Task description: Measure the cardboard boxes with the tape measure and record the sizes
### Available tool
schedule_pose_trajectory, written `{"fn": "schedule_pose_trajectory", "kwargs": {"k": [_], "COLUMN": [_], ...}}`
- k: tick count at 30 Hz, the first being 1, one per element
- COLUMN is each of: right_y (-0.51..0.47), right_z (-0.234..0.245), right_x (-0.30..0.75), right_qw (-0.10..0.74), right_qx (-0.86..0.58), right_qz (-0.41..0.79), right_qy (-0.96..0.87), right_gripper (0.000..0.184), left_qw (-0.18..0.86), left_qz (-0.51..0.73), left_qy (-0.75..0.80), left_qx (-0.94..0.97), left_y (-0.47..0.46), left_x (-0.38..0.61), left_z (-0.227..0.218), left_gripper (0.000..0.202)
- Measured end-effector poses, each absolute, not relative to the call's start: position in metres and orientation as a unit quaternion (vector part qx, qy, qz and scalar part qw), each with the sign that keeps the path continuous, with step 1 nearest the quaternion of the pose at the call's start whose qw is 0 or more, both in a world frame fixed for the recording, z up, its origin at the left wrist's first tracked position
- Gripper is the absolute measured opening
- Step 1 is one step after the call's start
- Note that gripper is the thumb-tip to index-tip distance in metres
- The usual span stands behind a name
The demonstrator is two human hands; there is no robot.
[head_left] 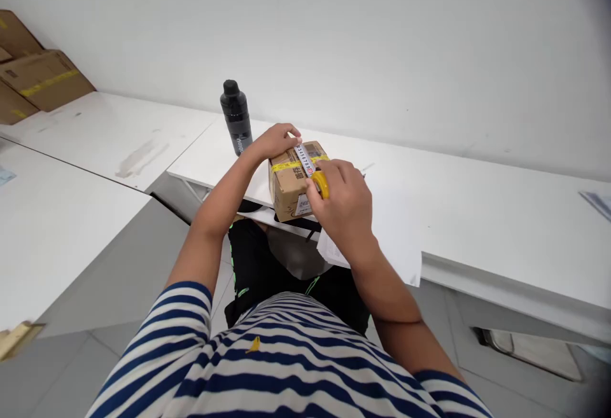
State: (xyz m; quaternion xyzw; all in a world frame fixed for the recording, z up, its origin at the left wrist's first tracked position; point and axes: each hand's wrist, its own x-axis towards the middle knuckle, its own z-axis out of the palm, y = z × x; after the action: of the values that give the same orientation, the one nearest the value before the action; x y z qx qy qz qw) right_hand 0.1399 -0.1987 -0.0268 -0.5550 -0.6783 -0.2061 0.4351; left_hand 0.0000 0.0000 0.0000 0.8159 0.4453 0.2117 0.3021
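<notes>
A small brown cardboard box with yellow tape stands on the white table in front of me. A white measuring tape with numbers lies stretched across its top. My left hand presses the tape's far end down on the box's back edge, fingers curled over it. My right hand is closed on the yellow tape-measure case at the box's near right corner.
A black bottle stands just left of the box. White paper lies under my right wrist at the table edge. Flattened cardboard leans at the far left on another white table. A gap separates the tables.
</notes>
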Motion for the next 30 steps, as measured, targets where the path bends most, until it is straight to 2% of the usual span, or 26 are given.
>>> {"fn": "schedule_pose_trajectory", "kwargs": {"k": [3,7,10,13,16,20,24,28,30], "right_y": [-0.2,-0.208,-0.21,-0.204,-0.197,-0.191,-0.185,-0.174,-0.17], "right_z": [-0.028,-0.034,-0.04,-0.048,-0.055,-0.06,-0.064,-0.073,-0.077], "right_x": [0.142,0.143,0.144,0.149,0.157,0.166,0.172,0.185,0.192], "right_qw": [0.442,0.436,0.432,0.472,0.536,0.609,0.657,0.693,0.7], "right_qx": [-0.568,-0.602,-0.607,-0.573,-0.529,-0.451,-0.455,-0.48,-0.482], "right_qz": [-0.201,-0.165,-0.132,-0.146,-0.184,-0.235,-0.208,-0.106,-0.068], "right_qy": [-0.664,-0.648,-0.654,-0.654,-0.632,-0.609,-0.564,-0.527,-0.523], "right_gripper": [0.028,0.042,0.049,0.046,0.052,0.065,0.065,0.059,0.057], "left_qw": [0.336,0.258,0.203,0.237,0.273,0.254,0.193,0.143,0.138], "left_qz": [0.191,0.163,0.202,0.234,0.212,0.184,0.132,0.047,0.052], "left_qy": [0.442,0.459,0.461,0.418,0.378,0.356,0.33,0.38,0.413], "left_qx": [0.81,0.835,0.84,0.845,0.859,0.88,0.915,0.912,0.899], "left_y": [-0.001,-0.01,-0.027,-0.061,-0.102,-0.129,-0.124,-0.118,-0.119], "left_x": [-0.003,-0.005,-0.002,0.003,0.008,0.013,0.002,-0.034,-0.061], "left_z": [0.004,0.012,0.023,0.037,0.048,0.051,0.032,0.01,0.001], "left_gripper": [0.028,0.042,0.038,0.033,0.039,0.057,0.065,0.118,0.125]}}
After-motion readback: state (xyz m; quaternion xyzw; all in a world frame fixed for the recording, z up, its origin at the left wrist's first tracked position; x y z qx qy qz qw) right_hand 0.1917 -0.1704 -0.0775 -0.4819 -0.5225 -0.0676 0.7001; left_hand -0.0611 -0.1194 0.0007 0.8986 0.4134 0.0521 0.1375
